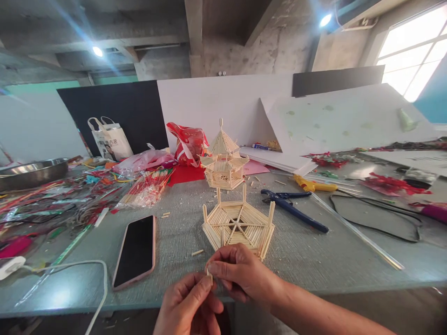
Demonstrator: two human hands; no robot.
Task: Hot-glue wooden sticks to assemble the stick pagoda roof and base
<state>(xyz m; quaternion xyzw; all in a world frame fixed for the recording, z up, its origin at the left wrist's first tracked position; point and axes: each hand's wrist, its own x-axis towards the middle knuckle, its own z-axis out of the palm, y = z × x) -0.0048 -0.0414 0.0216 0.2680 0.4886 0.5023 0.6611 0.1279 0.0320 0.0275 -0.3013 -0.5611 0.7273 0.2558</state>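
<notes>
Above the front edge of the grey, rough-surfaced worktop (174, 260), the left hand (186, 302) pinched a short, pale wooden stick piece (210, 275) between thumb and forefinger, and the right hand (242, 270) pinched at its upper end. The fingers covered part of the piece, so its full shape could not be told. Just beyond the right hand lay a pale, hexagonal wooden-stick platform (256, 228) with upright corner posts; farther, toward the back edge, stood a pale, pointed-roof wooden-stick tower (224, 179). For so small a piece, I judged, a light grip with the fingertips served best: firm enough against rolling, never bending the wood, and with the wrists clear of the platform's posts
</notes>
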